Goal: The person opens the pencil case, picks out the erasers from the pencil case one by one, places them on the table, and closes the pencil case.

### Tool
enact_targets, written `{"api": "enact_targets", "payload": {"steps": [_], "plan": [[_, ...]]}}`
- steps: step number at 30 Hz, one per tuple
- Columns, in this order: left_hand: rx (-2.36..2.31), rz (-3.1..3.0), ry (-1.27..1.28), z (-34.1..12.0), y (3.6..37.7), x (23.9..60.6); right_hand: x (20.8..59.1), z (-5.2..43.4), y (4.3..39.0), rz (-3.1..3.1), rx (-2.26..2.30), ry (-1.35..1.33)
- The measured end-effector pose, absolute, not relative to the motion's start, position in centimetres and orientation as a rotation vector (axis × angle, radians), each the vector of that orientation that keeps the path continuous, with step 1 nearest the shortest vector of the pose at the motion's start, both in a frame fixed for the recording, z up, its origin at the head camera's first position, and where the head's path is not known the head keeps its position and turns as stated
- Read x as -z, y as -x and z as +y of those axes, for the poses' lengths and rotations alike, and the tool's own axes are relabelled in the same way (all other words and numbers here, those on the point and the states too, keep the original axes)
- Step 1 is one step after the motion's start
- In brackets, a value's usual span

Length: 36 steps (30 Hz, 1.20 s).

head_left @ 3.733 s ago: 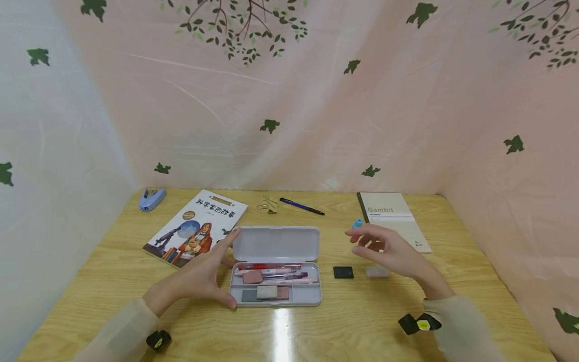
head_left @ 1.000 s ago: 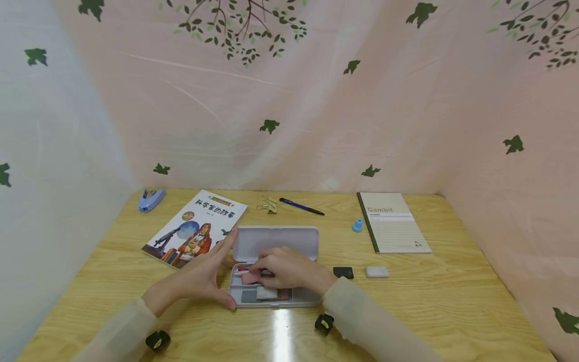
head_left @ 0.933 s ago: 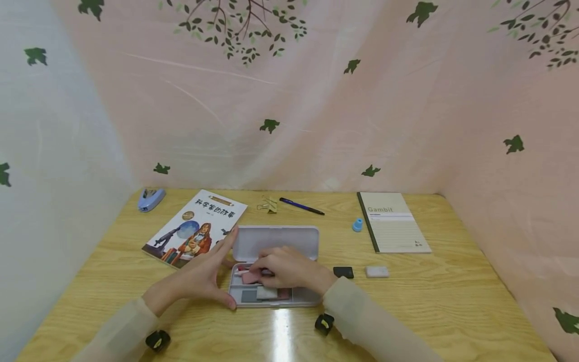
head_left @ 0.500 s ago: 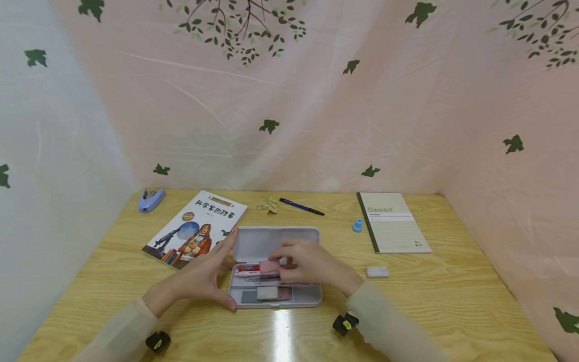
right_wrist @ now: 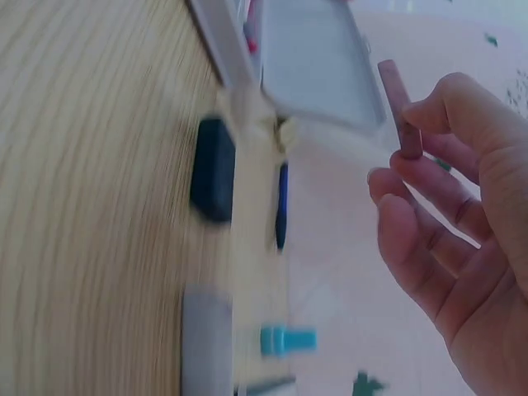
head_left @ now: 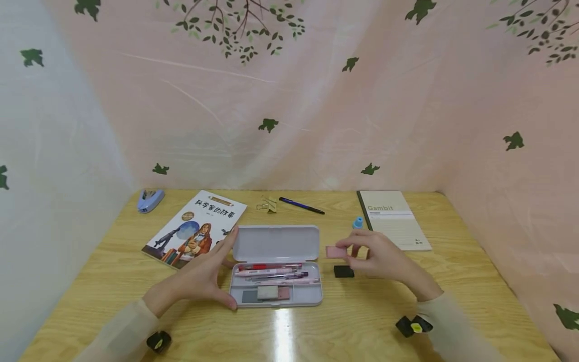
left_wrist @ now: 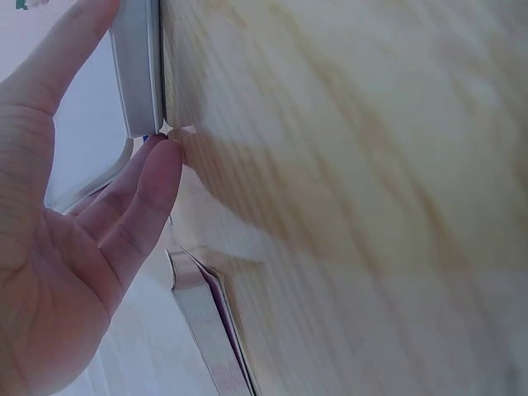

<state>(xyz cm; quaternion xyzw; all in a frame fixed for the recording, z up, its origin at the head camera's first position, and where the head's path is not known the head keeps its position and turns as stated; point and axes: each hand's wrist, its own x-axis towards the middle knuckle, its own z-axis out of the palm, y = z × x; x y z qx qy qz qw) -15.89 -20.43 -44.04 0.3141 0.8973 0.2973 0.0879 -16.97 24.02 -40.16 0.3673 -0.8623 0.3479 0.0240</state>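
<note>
In the head view my right hand (head_left: 380, 256) pinches a pink eraser (head_left: 334, 252) between thumb and fingertips, above the table and right of the pencil case (head_left: 322, 296). The right wrist view shows this eraser (right_wrist: 394, 95) edge-on, tilted. My left hand (head_left: 194, 281) rests at the case's left side, thumb by the front corner and fingers beside the raised lid (head_left: 276, 244). Several pens (head_left: 267, 273) lie in the case's rear compartment. In the front one are a grey eraser (head_left: 250, 296), a white one (head_left: 268, 292) and a pink one (head_left: 284, 293).
A black eraser (head_left: 344, 271) lies below the held one; a whitish eraser (right_wrist: 206, 342) shows in the right wrist view. Around stand a blue cap-like piece (head_left: 358, 222), notebook (head_left: 398, 221), pen (head_left: 301, 205), binder clip (head_left: 269, 204), book (head_left: 194, 229) and stapler (head_left: 151, 200).
My right hand has taken the pink eraser from on top of the pens and carried it right, out of the case. My left hand has stayed in place.
</note>
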Motion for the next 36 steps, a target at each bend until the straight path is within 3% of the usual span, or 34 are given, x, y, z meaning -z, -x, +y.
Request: {"api": "enact_targets", "payload": {"steps": [7,17,36], "plan": [[-0.889,2.666,-0.925,-20.5,15.9,44.0,41.5,31.1,16.5,-2.638,-1.058,-1.113],[-0.894,2.658,-0.920,-20.5,15.9,43.8,42.9,38.4,15.5,-2.868,-1.449,-0.931],[-0.887,2.664,-0.900,-20.5,15.9,43.8,45.0,40.7,15.7,-2.945,-1.271,-0.973]]}}
